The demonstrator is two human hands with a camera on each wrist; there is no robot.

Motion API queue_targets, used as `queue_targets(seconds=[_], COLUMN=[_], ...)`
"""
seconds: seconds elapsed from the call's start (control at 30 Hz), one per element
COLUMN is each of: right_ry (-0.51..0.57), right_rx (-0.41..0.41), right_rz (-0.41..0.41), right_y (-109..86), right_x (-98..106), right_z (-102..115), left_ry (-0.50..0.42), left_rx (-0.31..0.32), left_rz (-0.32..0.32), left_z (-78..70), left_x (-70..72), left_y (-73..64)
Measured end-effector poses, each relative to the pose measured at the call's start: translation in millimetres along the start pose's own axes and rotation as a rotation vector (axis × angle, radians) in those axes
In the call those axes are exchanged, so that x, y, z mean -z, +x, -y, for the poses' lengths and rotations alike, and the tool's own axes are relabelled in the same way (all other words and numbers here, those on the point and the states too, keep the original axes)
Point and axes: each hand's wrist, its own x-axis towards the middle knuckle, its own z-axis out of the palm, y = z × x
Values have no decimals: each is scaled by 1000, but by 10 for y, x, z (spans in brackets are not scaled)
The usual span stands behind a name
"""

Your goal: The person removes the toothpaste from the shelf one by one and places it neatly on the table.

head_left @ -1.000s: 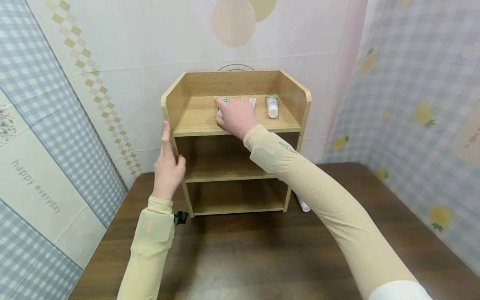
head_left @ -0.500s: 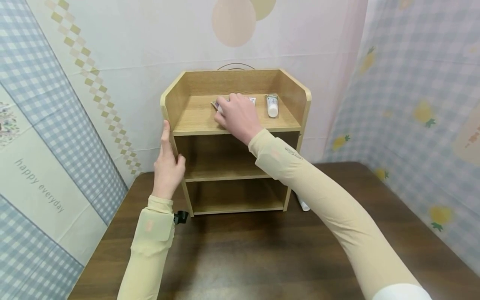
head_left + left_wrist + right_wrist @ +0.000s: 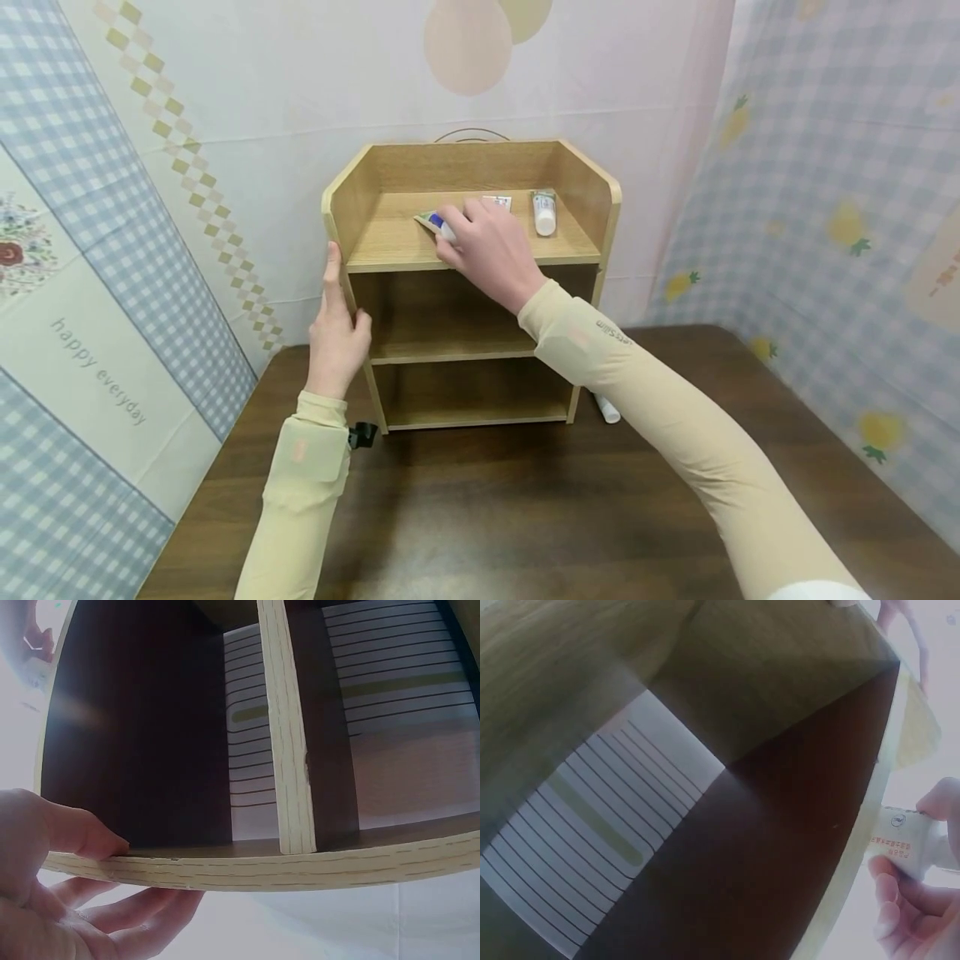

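"happy everyday" on the left cloth (image 3: 97,367), "LetsSlim" on the right sleeve (image 3: 675,417)

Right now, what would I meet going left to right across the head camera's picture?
Left fingers, blue-marked tube, right fingers holding it, white-capped tube on the top shelf, white tube-like item on the table.

Pinched tube (image 3: 435,222) turned on the top shelf (image 3: 390,242)
The right hand (image 3: 495,254) has eased toward the front right corner; the tube's flat end, formerly facing the back, points toward the left side. The curtain lettering (image 3: 97,372) has shifted nearer the desk (image 3: 480,517).
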Motion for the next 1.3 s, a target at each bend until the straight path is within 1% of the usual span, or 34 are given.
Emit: queue_targets(seconds=[0.3,0.4,0.6,0.77,0.93,1.03,1.17,1.3], right_ry=[17,29,39,5,-46,-53,-37,-9], right_rx=[53,66,65,63,50,51,81,123], right_rz=[-46,-34,-3,-25,-52,-62,-77,-98], right_y=[-164,-209,-272,-279,-294,-309,-333,-383], right_x=[52,57,56,11,-32,-34,1,88], right_z=[-2,7,20,53,71,67,68,82], left_ry=[10,14,12,15,16,12,8,-1], left_rx=[8,17,27,36,24,21,22,12], left_rz=[-10,-6,7,-1,-4,2,10,11], left_z=[-4,-10,-12,-9,-9,-6,-7,-24], left_x=[-46,-43,-40,-28,-39,-49,-30,-4], left_y=[2,3,-1,-3,-6,-11,-14,-8])
